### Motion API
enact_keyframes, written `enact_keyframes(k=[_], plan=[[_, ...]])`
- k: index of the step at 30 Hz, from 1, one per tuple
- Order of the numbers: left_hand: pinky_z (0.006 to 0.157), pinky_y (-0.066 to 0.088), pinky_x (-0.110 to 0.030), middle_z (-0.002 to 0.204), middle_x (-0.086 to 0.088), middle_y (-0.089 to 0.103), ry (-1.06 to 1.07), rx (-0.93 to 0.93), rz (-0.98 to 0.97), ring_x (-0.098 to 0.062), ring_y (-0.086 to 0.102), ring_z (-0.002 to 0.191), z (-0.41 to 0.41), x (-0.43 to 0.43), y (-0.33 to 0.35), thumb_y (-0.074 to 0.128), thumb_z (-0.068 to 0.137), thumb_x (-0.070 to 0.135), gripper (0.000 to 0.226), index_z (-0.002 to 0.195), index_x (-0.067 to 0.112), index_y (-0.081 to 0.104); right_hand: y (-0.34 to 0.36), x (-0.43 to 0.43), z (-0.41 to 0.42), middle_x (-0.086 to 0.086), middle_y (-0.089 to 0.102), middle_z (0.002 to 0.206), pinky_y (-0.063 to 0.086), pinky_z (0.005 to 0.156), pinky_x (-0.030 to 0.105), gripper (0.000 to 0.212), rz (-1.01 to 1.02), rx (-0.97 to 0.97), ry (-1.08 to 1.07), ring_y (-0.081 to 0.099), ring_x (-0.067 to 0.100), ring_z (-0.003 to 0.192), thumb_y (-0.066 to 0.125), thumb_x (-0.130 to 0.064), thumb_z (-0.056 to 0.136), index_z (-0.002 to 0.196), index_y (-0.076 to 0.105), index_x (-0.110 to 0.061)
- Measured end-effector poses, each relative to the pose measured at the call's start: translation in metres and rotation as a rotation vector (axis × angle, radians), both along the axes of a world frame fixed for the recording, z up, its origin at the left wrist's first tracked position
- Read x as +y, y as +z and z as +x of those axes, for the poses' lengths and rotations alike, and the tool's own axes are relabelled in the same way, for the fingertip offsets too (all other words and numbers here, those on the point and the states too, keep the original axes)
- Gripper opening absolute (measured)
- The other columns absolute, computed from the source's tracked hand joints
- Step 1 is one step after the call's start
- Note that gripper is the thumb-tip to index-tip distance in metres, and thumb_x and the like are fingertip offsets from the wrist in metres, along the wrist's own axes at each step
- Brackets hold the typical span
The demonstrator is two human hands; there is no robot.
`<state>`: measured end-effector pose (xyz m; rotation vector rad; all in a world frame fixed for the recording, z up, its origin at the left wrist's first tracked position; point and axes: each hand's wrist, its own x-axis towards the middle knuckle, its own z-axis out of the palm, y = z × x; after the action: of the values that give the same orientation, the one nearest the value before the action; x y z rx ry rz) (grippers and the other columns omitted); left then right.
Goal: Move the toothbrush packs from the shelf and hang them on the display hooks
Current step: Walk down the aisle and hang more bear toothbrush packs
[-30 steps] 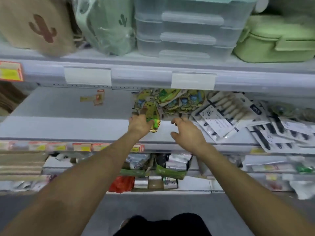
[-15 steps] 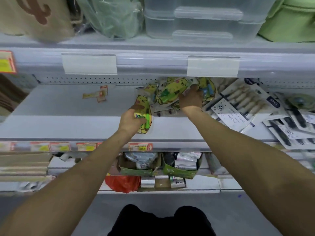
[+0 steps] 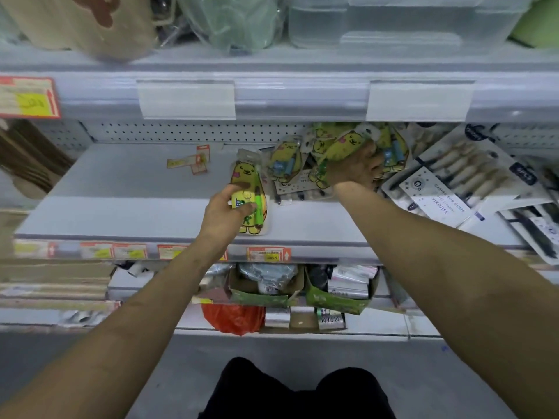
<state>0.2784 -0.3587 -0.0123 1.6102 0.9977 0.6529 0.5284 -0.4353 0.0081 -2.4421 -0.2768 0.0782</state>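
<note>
Barely begun: one pack in hand, none hung

The left hand (image 3: 225, 213) pinches one yellow bear toothbrush pack (image 3: 249, 204), thumb across its front, over the shelf (image 3: 121, 189) near its front edge. The right hand (image 3: 354, 172) reaches toward the back edge and sits in the heap of bear packs (image 3: 286, 164). Its fingers are hidden among them, so I cannot tell whether it grips any. White toothbrush packs (image 3: 447, 182) sprawl toward the shelf's right end. No display hooks show, only the pegboard (image 3: 181, 131) behind. By my reading, gathering is under way and nothing is hung: the heap, the white packs and the held pack all remain to go up.
</note>
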Motion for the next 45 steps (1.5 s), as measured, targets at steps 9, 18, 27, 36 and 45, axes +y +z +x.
enact_keyframes(k=[9,18,27,36,45], plan=[[0.087,0.050,-0.022,0.128,0.010,0.066,-0.031,-0.091,-0.041,-0.001,0.061,0.106,0.008,-0.007,0.017,0.062,0.103,0.008,0.028,0.121,0.028,0.070,-0.013,-0.075,-0.007,0.005,0.065,0.126,0.062,0.083,0.042,0.065,0.566,0.292,0.221,0.068,0.026,0.109,0.060,0.014,0.086,0.141,0.049,-0.021],[0.084,0.053,-0.036,0.102,0.040,0.067,-0.305,-0.086,-0.059,0.012,0.061,0.078,0.090,-0.079,0.039,0.058,0.097,-0.003,0.045,0.132,0.024,0.064,0.028,-0.205,-0.041,-0.003,0.062,0.130,0.057,0.069,0.063,0.073,0.779,0.284,0.165,0.065,0.008,0.078,0.056,0.015,0.083,0.134,0.052,-0.036],[0.109,0.051,-0.054,0.131,0.027,0.066,-0.732,-0.153,-0.153,-0.010,0.062,0.127,0.193,-0.245,0.047,0.066,0.095,-0.001,0.045,0.124,0.034,0.069,0.048,-0.392,-0.021,-0.010,0.055,0.105,0.047,0.057,0.020,0.069,0.834,0.166,-0.153,0.051,-0.002,0.064,0.050,0.014,0.091,0.143,0.051,-0.032],[0.107,0.051,-0.037,0.141,0.011,0.061,-1.022,-0.176,-0.103,0.000,0.057,0.129,0.313,-0.472,0.056,0.066,0.094,-0.008,0.050,0.134,0.022,0.062,0.047,-0.613,0.030,-0.012,0.065,0.119,0.057,0.066,0.025,0.070,0.884,0.122,-0.497,0.066,0.003,0.087,0.045,0.007,0.091,0.135,0.058,-0.046],[0.079,0.061,-0.027,0.126,0.013,0.068,-1.248,-0.142,-0.267,-0.005,0.071,0.109,0.408,-0.676,0.068,0.061,0.098,-0.010,0.072,0.152,0.034,0.043,0.053,-0.798,0.087,-0.010,0.067,0.124,0.065,0.066,0.049,0.076,0.977,0.062,-0.759,0.073,0.014,0.102,0.035,0.014,0.088,0.134,0.062,-0.041]])
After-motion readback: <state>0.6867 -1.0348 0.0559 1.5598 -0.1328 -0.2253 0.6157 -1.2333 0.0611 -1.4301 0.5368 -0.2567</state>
